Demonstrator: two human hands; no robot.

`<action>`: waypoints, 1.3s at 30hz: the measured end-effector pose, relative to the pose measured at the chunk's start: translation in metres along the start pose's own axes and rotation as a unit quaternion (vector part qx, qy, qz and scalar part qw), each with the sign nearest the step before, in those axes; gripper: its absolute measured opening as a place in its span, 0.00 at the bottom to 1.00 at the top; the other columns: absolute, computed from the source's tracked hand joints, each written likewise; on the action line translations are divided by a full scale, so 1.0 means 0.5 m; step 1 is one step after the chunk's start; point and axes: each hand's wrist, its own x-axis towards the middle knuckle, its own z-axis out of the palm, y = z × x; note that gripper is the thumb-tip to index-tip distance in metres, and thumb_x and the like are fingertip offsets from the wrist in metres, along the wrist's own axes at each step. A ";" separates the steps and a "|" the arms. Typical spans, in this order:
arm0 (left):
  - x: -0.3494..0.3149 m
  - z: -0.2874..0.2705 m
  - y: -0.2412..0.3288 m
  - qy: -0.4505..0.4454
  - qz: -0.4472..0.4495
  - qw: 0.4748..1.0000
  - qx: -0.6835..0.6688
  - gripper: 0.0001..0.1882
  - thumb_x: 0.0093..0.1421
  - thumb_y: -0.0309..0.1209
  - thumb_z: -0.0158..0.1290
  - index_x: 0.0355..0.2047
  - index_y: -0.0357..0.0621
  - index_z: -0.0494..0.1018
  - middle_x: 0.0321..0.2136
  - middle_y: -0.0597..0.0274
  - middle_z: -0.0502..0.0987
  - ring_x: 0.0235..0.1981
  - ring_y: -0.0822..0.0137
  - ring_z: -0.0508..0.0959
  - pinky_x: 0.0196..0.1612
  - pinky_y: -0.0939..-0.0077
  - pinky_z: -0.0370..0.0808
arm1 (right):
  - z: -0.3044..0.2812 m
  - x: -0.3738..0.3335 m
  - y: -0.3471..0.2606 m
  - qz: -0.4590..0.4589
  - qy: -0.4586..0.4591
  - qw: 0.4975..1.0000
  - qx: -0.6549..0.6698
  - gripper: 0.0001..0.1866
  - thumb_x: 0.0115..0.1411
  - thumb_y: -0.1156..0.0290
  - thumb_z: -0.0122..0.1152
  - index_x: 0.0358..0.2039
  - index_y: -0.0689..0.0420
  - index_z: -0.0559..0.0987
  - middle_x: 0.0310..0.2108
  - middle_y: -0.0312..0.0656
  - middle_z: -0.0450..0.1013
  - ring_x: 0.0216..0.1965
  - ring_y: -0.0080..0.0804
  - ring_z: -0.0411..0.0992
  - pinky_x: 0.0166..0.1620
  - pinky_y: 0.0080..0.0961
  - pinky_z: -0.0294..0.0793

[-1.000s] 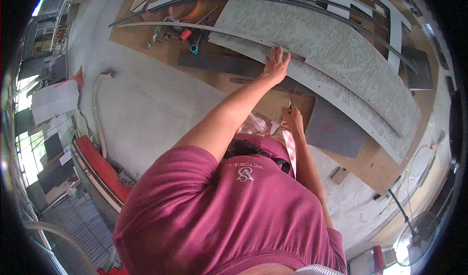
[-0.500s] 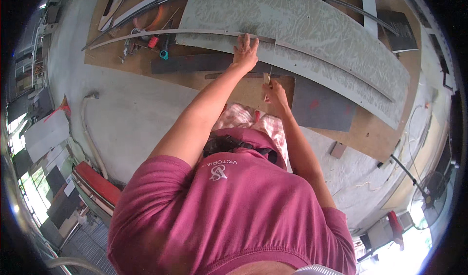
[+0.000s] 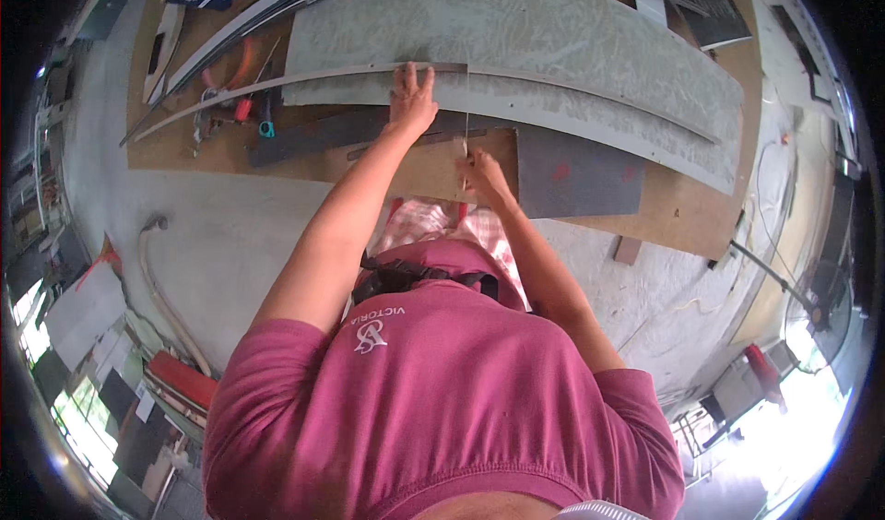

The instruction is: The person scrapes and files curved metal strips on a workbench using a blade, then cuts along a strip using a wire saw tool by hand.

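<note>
A long grey-green patterned board [image 3: 590,50] lies across the table, with a narrow grey strip [image 3: 572,90] running along it. My left hand [image 3: 413,105] rests on the strip with its fingers spread, near a darker section. Just to the right, a handsaw [image 3: 467,105] crosses the strip, its thin blade seen edge on. My right hand [image 3: 487,173] is closed around its pale handle at the table's near edge, slightly blurred. The fingers hide part of the handle, and the blade's teeth cannot be made out.
Dark grey sheets [image 3: 581,174] lie under the board's near edge. To the left are a red-handled tool [image 3: 243,109] and a small teal item [image 3: 266,129]. Long strips [image 3: 240,36] lie at the far side. A fan [image 3: 820,313] stands at right, a hose [image 3: 152,262] at left.
The whole view has shifted, so the table and both hands sit farther left. My left hand stays on the strip and my right hand still grips the handsaw.
</note>
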 end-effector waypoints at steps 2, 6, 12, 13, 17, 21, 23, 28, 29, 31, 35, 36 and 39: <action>0.000 0.000 -0.001 -0.026 -0.022 0.999 0.016 0.37 0.48 0.35 0.54 0.56 0.47 0.49 0.56 0.43 0.45 0.56 0.39 0.47 0.51 0.52 0.61 | 0.002 -0.018 0.008 0.028 -0.042 0.995 -0.090 0.20 0.47 0.57 0.54 0.30 0.63 0.72 0.24 0.53 0.72 0.28 0.45 0.73 0.32 0.35 0.69; -0.004 0.004 0.000 -0.019 -0.024 0.999 0.024 0.37 0.49 0.35 0.53 0.57 0.49 0.48 0.57 0.45 0.43 0.57 0.41 0.46 0.51 0.51 0.60 | -0.003 -0.012 0.000 0.063 -0.053 0.995 -0.051 0.20 0.47 0.56 0.54 0.31 0.63 0.72 0.23 0.51 0.72 0.25 0.41 0.72 0.30 0.33 0.69; -0.004 -0.005 0.004 -0.040 -0.042 0.997 0.044 0.36 0.50 0.36 0.52 0.57 0.50 0.48 0.57 0.48 0.44 0.57 0.43 0.47 0.53 0.44 0.54 | -0.013 0.019 -0.024 -0.025 0.004 0.999 -0.045 0.20 0.49 0.55 0.53 0.30 0.63 0.71 0.24 0.51 0.71 0.28 0.41 0.72 0.32 0.32 0.69; -0.001 -0.006 0.006 -0.021 -0.038 0.998 0.053 0.33 0.50 0.36 0.52 0.55 0.50 0.52 0.55 0.48 0.48 0.56 0.43 0.49 0.52 0.41 0.52 | -0.009 0.007 -0.019 0.020 -0.012 0.996 -0.084 0.20 0.49 0.55 0.53 0.30 0.63 0.72 0.25 0.51 0.71 0.30 0.41 0.72 0.33 0.32 0.69; 0.041 -0.001 0.035 0.026 -0.008 0.997 0.066 0.28 0.49 0.36 0.52 0.50 0.49 0.58 0.50 0.51 0.55 0.53 0.47 0.55 0.51 0.41 0.53 | -0.004 -0.009 -0.016 0.034 -0.020 0.997 -0.066 0.19 0.48 0.57 0.53 0.31 0.62 0.72 0.25 0.50 0.72 0.28 0.40 0.73 0.31 0.32 0.69; 0.099 0.011 0.078 0.088 0.028 0.994 0.057 0.12 0.53 0.32 0.44 0.38 0.46 0.68 0.41 0.57 0.66 0.48 0.53 0.63 0.50 0.43 0.54 | -0.013 0.004 -0.026 0.023 -0.005 0.999 -0.040 0.18 0.48 0.58 0.53 0.30 0.61 0.72 0.23 0.48 0.73 0.25 0.37 0.73 0.29 0.30 0.70; 0.116 0.013 0.085 0.027 0.022 0.997 0.071 0.09 0.54 0.32 0.41 0.33 0.47 0.70 0.38 0.61 0.68 0.44 0.58 0.67 0.49 0.46 0.57 | -0.016 0.006 -0.025 0.036 -0.004 0.999 -0.031 0.18 0.48 0.57 0.53 0.30 0.61 0.72 0.23 0.48 0.73 0.26 0.37 0.73 0.30 0.30 0.70; 0.128 0.005 0.083 0.029 0.033 0.998 0.051 0.09 0.54 0.32 0.41 0.33 0.49 0.70 0.36 0.61 0.69 0.44 0.59 0.67 0.44 0.52 0.64 | -0.010 0.001 -0.008 0.049 -0.024 0.994 -0.095 0.20 0.47 0.56 0.54 0.33 0.60 0.72 0.27 0.51 0.72 0.31 0.46 0.72 0.34 0.33 0.69; 0.126 0.003 0.084 0.016 0.043 0.997 0.068 0.09 0.54 0.33 0.41 0.32 0.49 0.70 0.36 0.62 0.69 0.44 0.59 0.68 0.42 0.54 0.65 | -0.008 -0.001 -0.006 0.017 -0.002 0.996 -0.085 0.20 0.47 0.56 0.54 0.33 0.60 0.72 0.27 0.51 0.72 0.31 0.46 0.72 0.34 0.33 0.69; 0.129 -0.003 0.085 0.009 0.049 0.997 0.057 0.08 0.54 0.32 0.42 0.32 0.49 0.69 0.35 0.60 0.69 0.42 0.58 0.68 0.40 0.56 0.66 | -0.009 0.010 -0.007 -0.014 0.016 0.999 -0.041 0.19 0.48 0.56 0.54 0.33 0.60 0.72 0.27 0.52 0.72 0.31 0.46 0.72 0.34 0.34 0.69; 0.133 -0.009 0.083 -0.008 0.052 0.997 0.052 0.06 0.52 0.31 0.44 0.30 0.47 0.69 0.34 0.59 0.69 0.41 0.56 0.69 0.39 0.59 0.68 | -0.011 0.017 -0.009 0.018 -0.001 0.999 -0.041 0.20 0.48 0.56 0.53 0.32 0.61 0.71 0.25 0.52 0.72 0.30 0.46 0.72 0.32 0.34 0.68; 0.135 -0.007 0.081 0.003 0.055 0.997 0.050 0.06 0.52 0.31 0.44 0.30 0.47 0.69 0.34 0.59 0.69 0.41 0.56 0.69 0.39 0.59 0.68 | -0.010 0.016 -0.006 0.008 0.005 0.999 -0.051 0.19 0.49 0.56 0.53 0.30 0.61 0.71 0.24 0.51 0.72 0.29 0.46 0.72 0.31 0.34 0.68; 0.134 0.001 0.074 -0.014 0.051 0.998 0.041 0.09 0.55 0.34 0.42 0.31 0.51 0.71 0.35 0.64 0.70 0.42 0.60 0.69 0.43 0.52 0.64 | -0.009 0.019 0.002 0.016 -0.003 0.995 -0.095 0.19 0.50 0.55 0.52 0.29 0.62 0.71 0.23 0.50 0.71 0.27 0.44 0.72 0.30 0.34 0.68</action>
